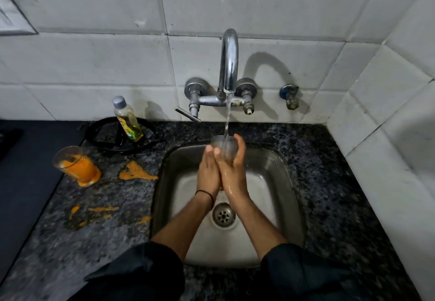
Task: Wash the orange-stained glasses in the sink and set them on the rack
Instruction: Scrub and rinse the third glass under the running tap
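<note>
Sink straight ahead of me, tap behind it, clutter to the left.
I see the sink [277, 183] set into the counter [329, 194], with the tap [229, 60] on the wall behind it. Over the basin, under the spout, the left hand [208, 173] and right hand [233, 169] hold a glass [223, 146] between them. Left of the sink a second glass [76, 164] stands on the counter; behind it a bottle [128, 119] stands in a round tray [103, 136] by the wall.

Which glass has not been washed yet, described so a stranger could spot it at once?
Start at the steel sink and move left across the speckled counter, past the orange spills. The unwashed glass stands near the counter's left edge, nearer than the dish-soap bottle. Unlike the clear glass under the running tap, it is coated orange inside.
</note>
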### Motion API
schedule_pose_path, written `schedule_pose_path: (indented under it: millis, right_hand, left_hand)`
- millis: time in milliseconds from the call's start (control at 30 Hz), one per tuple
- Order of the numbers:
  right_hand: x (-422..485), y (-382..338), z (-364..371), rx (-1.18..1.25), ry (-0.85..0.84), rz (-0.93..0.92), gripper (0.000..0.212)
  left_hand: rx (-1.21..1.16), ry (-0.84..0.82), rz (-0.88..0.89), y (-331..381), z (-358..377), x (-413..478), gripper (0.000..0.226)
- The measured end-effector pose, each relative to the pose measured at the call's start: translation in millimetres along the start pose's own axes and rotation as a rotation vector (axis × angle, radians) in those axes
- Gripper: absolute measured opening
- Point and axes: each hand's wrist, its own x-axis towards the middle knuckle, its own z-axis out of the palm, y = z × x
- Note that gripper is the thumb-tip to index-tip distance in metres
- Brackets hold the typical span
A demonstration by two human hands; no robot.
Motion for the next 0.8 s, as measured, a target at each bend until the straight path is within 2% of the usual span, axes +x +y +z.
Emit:
schedule_pose_path:
  millis: [67,100,200,300,333,367,433,467,533,600,700,800]
  right_hand:
    - [11,-13,-7,0.017,0.105,0.137,0.053]
    - [18,-17,-11,0.095,0.096,0.21,0.048]
    - [18,-18,-22,0.305,-0.029,0.327,0.049]
    - [6,-6,-19,0.314,-0.092,0.261,0.037]
    - [3,1,-16,0.276,-0.131,0.209,0.041]
    - [-1,5,-12,0.243,-0.173,0.18,0.053]
    - [-7,4,-6,0.207,-0.17,0.146,0.073]
    - [-6,-1,-5,0.189,-0.098,0.123,0.074]
    - [6,-6,-3,0.148,0.061,0.11,0.063]
    - [19,-11,-7,0.169,0.098,0.171,0.061]
    - [25,-9,-23,0.27,-0.101,0.359,0.076]
    - [15,-5,-25,0.309,-0.146,0.345,0.062]
  left_hand:
    - [0.03,-0.139,0.232,-15,7,-15,0.046]
    - [0.006,-0.192,0.249,-21,9,-18,0.049]
    - [-0.066,-0.166,0.066,-12,2,-15,0.058]
    - [-0.094,-0.099,-0.27,7,-1,5,0.063]
    - [-0.081,-0.06,-0.349,10,-3,11,0.067]
    - [-0.07,-0.025,-0.387,12,-4,15,0.07]
    - [-0.024,0.015,-0.287,6,-5,14,0.067]
    - [0.043,0.024,-0.154,0,-5,9,0.059]
    - [0.135,-0.033,0.112,-14,-2,-10,0.046]
    - [0.14,-0.15,0.263,-23,0,-29,0.046]
    - [0.066,-0.203,0.2,-15,-1,-31,0.059]
    - [-0.041,-0.11,-0.061,5,1,-5,0.069]
